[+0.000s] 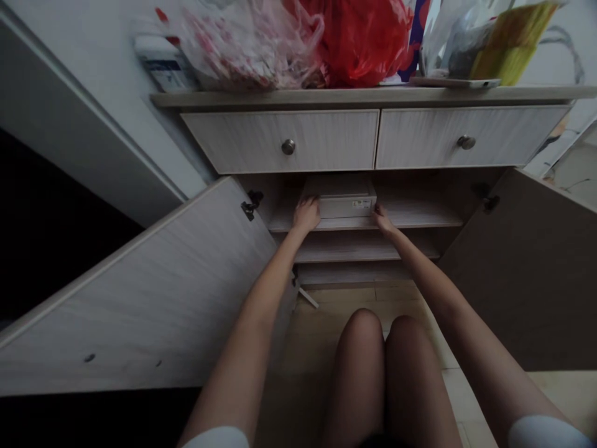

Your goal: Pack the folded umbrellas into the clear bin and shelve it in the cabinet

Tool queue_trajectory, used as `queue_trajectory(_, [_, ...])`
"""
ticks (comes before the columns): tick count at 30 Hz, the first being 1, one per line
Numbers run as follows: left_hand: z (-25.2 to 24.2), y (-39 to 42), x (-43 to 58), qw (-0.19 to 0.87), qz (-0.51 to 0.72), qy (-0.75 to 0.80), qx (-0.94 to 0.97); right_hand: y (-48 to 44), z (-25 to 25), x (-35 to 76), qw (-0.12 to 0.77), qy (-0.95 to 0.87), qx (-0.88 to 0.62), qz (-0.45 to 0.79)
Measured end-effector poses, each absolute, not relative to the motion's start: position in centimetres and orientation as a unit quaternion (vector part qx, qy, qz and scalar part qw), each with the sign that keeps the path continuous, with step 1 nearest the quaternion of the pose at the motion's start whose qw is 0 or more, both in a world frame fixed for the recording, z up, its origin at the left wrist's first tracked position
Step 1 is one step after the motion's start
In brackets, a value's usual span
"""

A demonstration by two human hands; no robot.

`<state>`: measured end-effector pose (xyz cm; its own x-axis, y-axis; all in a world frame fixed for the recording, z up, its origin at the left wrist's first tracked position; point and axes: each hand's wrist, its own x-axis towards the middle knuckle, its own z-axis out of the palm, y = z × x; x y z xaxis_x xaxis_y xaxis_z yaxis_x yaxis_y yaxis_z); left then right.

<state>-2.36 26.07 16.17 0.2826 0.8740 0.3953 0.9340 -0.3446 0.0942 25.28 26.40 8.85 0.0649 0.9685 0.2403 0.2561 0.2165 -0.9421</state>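
A pale shoebox-like box (338,207) with a small label on its front right sits on the upper shelf (420,214) of a cabinet. My left hand (306,214) grips its left front corner, fingers over the top edge. At the opposite end, my right hand (382,219) is closed on the right front corner, its fingers partly hidden behind the box. The box rests between both hands, under the drawers.
Both cabinet doors, left (177,292) and right (532,267), stand swung outward. Two drawers with round knobs (288,147) are closed above. On the countertop (280,98) are a red plastic bag (361,43), a clear bag (256,46) and a white bottle (163,62).
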Motion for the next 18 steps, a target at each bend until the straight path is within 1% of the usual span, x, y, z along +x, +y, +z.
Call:
queue_trajectory(7, [16.8, 22.6, -6.5, 0.105, -0.178, -0.592, -0.779, 25.1, 8.8, 21.0, 0.492, -0.566, -0.535, 0.389])
queue_trajectory(18, [17.2, 21.2, -9.3, 0.13, -0.178, -0.607, -0.764, 23.3, 8.6, 18.7, 0.48, -0.583, -0.475, 0.452])
